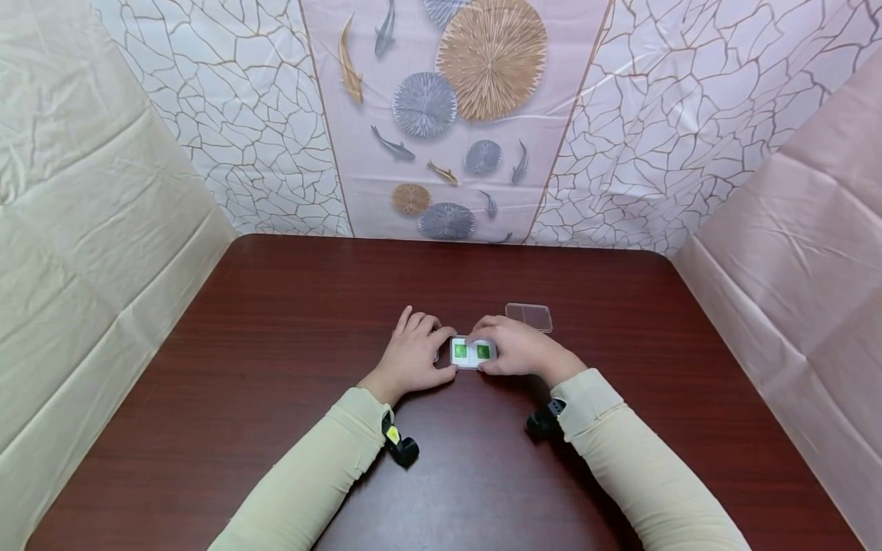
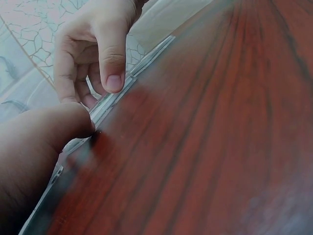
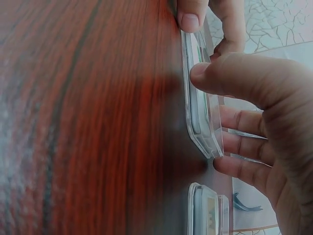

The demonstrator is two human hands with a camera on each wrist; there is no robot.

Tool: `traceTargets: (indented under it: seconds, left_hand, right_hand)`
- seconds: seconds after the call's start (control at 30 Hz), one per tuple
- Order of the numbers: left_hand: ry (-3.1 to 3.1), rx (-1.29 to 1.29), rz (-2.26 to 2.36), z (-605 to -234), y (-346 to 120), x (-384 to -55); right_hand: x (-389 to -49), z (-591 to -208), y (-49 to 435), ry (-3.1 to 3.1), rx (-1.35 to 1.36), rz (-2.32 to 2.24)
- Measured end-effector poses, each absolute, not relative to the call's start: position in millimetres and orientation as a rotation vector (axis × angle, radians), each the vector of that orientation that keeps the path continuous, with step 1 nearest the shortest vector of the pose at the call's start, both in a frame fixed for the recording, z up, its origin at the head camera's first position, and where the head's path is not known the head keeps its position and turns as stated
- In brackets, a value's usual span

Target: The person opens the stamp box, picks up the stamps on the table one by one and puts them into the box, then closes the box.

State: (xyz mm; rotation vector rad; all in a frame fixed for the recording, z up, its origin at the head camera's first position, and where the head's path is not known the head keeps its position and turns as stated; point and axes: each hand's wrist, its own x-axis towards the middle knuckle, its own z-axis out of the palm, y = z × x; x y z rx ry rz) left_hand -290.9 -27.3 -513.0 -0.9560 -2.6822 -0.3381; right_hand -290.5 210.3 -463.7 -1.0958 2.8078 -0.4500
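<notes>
A small flat clear plastic case (image 1: 472, 363) with a white insert and two green squares lies on the table between the hands. My left hand (image 1: 412, 356) holds its left end, the thumb at the near edge and the index finger at the far edge. From the right, my right hand (image 1: 525, 348) grips the case, thumb on the near side and fingers reaching over to the far side. The right wrist view shows the right thumb (image 3: 215, 77) pressed to the side of the layered case (image 3: 196, 115), with a left fingertip at its other end.
A clear flat piece (image 1: 529, 317) lies behind the right hand. Another layered clear case (image 3: 208, 210) appears low in the right wrist view. Part of a clear edge (image 1: 436, 357) shows beside the left hand. The dark red wooden table (image 1: 289, 344) meets patterned cloth at the back.
</notes>
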Motion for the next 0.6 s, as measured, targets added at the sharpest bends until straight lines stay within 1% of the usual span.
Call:
traceTargets:
  seconds: [0.6]
  left_hand:
    - [-2.705, -0.973, -0.352, -513.2, -27.2, -290.6]
  right_hand:
    - [-286.0, -465.6, 211.6, 2.829, -1.121, -0.478]
